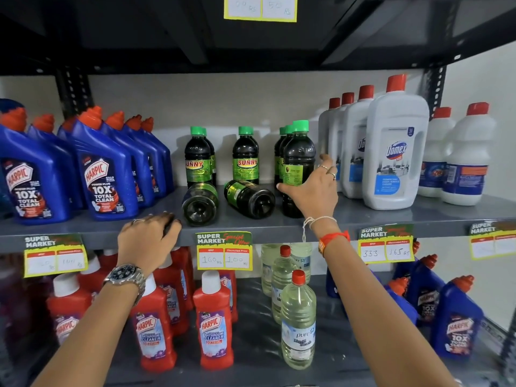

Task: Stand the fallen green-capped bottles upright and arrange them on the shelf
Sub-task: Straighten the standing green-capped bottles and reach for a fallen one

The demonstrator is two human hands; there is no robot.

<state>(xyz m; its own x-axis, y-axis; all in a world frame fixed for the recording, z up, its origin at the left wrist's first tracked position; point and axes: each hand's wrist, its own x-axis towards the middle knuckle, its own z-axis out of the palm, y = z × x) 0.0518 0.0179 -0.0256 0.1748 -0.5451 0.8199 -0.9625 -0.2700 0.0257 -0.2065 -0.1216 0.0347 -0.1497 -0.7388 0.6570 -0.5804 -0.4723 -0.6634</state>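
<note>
Dark green-capped bottles stand on the grey middle shelf (391, 216). Two bottles lie on their sides with bases toward me: one fallen bottle (200, 203) at centre left, another fallen bottle (250, 198) just right of it. Upright bottles stand behind them (197, 157) (245, 156). My right hand (312, 188) wraps the lower body of an upright front bottle (298, 157) at the right of the group. My left hand (149, 238) rests curled over the shelf's front edge, left of the fallen bottles; something dark shows under its fingers, unclear what.
Blue Harpic bottles (109, 171) crowd the shelf's left side; white Domex bottles (395, 152) stand on the right. Price tags (224, 251) hang off the shelf edge. Below are red Harpic bottles (213, 319) and clear bottles (298, 319).
</note>
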